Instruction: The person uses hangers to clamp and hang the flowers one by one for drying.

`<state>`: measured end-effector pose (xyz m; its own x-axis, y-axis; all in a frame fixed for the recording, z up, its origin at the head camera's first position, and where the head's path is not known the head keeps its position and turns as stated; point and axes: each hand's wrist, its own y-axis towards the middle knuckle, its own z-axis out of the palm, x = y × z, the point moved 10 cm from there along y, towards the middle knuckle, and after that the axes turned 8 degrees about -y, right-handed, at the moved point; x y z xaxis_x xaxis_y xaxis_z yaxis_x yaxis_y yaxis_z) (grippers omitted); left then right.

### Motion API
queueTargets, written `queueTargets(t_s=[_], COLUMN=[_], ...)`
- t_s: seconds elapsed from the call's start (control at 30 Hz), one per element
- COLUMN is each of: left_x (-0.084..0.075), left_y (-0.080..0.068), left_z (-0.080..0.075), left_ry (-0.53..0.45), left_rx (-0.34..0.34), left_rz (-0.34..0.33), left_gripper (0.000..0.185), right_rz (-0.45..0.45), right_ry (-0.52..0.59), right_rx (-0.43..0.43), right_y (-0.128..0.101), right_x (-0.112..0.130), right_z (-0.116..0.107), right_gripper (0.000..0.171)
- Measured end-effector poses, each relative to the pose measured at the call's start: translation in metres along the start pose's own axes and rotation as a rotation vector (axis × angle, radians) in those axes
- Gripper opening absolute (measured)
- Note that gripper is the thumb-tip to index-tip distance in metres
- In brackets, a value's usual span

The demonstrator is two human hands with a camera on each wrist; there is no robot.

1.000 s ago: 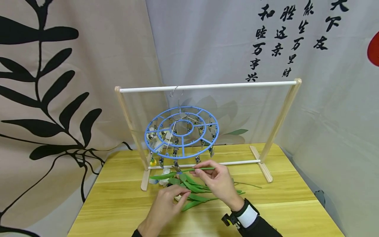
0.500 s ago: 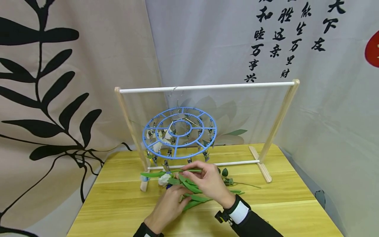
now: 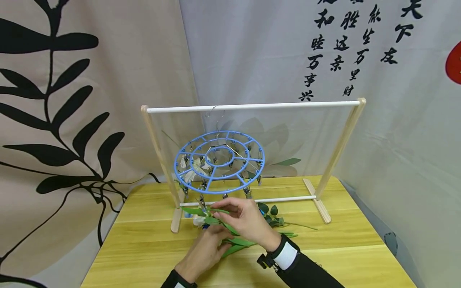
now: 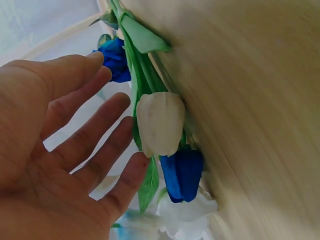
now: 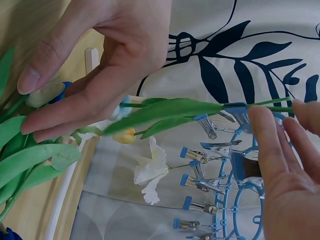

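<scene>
A blue round clip hanger (image 3: 219, 160) hangs by its hook from the white rod of a wooden rack (image 3: 252, 106). My right hand (image 3: 221, 211) pinches a green leafy flower stem (image 5: 170, 109) just under the hanger's front clips (image 5: 207, 126). The left hand (image 3: 212, 236) lies below it with straight fingers, over a pile of artificial flowers on the table. In the left wrist view these fingers (image 4: 107, 117) are spread beside a white tulip (image 4: 160, 122) and blue tulips (image 4: 182, 172). A white flower (image 5: 150, 170) and a yellow bud (image 5: 126, 135) hang clipped on the hanger.
More green stems and leaves (image 3: 245, 242) lie under my hands on the wooden table (image 3: 342, 240). The rack's feet (image 3: 317, 204) and lower bar stand just behind them. Printed curtains hang close behind and to the right.
My right hand has carried the stem to the left, toward the hanger's front-left clips. The hanger has tilted and swung a little. The left hand shifted slightly forward.
</scene>
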<state>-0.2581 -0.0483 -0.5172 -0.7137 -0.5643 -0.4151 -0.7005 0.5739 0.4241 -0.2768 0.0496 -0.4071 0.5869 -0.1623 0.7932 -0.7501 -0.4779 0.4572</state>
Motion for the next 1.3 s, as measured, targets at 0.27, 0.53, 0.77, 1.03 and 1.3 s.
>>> queueTargets(t_s=[0.27, 0.53, 0.77, 1.03, 1.3], left_x=[0.006, 0.012, 0.017, 0.018, 0.018], left_y=[-0.002, 0.001, -0.001, -0.005, -0.004], left_z=[0.006, 0.012, 0.017, 0.017, 0.017], left_ry=[0.025, 0.015, 0.037, 0.053, 0.073], left_rx=[0.031, 0.094, 0.132, 0.124, 0.124], left_rz=[-0.013, -0.067, -0.109, -0.126, -0.141], left_gripper=[0.017, 0.013, 0.015, 0.018, 0.022], right_rz=[-0.014, -0.017, -0.002, 0.018, 0.054], right_ry=[-0.025, -0.061, -0.065, -0.103, -0.138], right_rx=[-0.020, -0.060, -0.082, -0.145, -0.178], right_y=[-0.009, -0.021, -0.031, -0.043, -0.053], right_x=[0.000, -0.001, -0.009, -0.023, -0.037], right_z=[-0.006, -0.020, -0.031, -0.050, -0.068], right_gripper=[0.027, 0.028, 0.026, 0.024, 0.018])
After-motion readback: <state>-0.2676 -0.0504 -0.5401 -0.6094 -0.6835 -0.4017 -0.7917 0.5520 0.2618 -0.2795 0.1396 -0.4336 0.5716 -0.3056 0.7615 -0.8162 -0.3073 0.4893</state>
